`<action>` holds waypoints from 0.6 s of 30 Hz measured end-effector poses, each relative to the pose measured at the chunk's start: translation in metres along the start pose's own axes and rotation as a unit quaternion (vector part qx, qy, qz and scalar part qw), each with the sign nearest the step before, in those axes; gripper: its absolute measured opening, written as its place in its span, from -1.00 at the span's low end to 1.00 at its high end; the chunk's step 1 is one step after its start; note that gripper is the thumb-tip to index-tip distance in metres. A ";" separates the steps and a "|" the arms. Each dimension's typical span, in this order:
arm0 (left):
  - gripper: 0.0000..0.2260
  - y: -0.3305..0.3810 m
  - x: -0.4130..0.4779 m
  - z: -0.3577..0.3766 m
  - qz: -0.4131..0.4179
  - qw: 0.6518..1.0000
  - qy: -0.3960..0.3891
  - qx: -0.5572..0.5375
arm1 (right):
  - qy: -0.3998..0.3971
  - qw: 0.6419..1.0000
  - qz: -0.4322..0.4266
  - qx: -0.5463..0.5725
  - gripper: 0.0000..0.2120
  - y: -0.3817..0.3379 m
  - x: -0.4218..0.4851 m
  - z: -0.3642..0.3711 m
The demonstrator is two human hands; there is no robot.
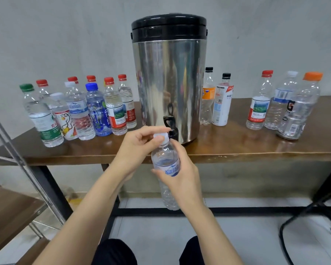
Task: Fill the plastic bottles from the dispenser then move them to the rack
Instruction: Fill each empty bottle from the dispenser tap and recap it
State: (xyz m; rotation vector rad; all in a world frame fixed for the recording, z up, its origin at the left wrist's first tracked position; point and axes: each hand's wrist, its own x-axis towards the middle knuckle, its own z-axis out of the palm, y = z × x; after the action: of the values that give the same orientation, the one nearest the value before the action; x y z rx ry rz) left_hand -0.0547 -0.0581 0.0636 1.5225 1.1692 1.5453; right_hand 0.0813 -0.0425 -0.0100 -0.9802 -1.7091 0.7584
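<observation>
At the front edge of the brown wooden table (256, 148), just below the tap (169, 124), one clear plastic bottle (167, 165) with a blue label is held upright in the air. The right hand (182, 175) grips its ribbed body around the label. The left hand (139, 144) pinches the white cap (161, 136) between thumb and fingertips.

One dispenser (169, 79) stands at the middle of the table. It is a tall cylinder of brushed steel with a black plastic lid, and its black tap juts out near the base.

Left of it, nine capped bottles (96, 109) crowd together: five red caps, two white, one blue, one green. Several hold clear liquid. Just right of the dispenser stand two black-capped bottles (221, 104), one with an orange label, one white. Well apart from those, near the right end, stand three more (287, 106), with red, white and orange caps, their thin walls crinkled.

Bare tabletop lies between the two right-hand groups and along the glossy front edge on both sides of the hands.

The rack (10, 209), with slim metal posts and brown shelf boards, stands at the lower left beside the table's black frame, and the shelf board in view is bare. Pale floor tiles show beneath, with a black cable (287, 222) looping at the right.
</observation>
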 end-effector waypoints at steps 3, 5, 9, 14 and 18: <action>-0.82 -0.007 -0.002 0.008 0.022 0.995 0.092 0.027 | 0.001 0.999 -0.006 -0.039 -0.20 0.000 -0.002 0.006; -0.87 -0.010 -0.003 0.010 0.038 0.992 0.104 0.059 | -0.004 0.999 0.002 -0.035 -0.21 0.001 -0.003 0.008; -0.74 -0.013 -0.008 0.002 0.004 1.000 -0.006 0.024 | -0.003 1.000 0.028 0.006 -0.22 0.002 -0.002 0.006; -0.85 -0.010 -0.007 -0.008 -0.016 0.998 0.065 -0.001 | -0.022 1.000 0.019 -0.002 -0.21 0.000 -0.001 0.013; -0.84 -0.014 -0.007 -0.011 0.016 0.997 0.062 0.051 | -0.029 0.999 0.023 -0.005 -0.18 0.003 -0.002 0.019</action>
State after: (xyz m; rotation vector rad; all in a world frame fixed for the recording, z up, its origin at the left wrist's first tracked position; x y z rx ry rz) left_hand -0.0670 -0.0613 0.0493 1.5351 1.3168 1.6452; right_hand 0.0647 -0.0435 -0.0192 -1.0158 -1.7474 0.8156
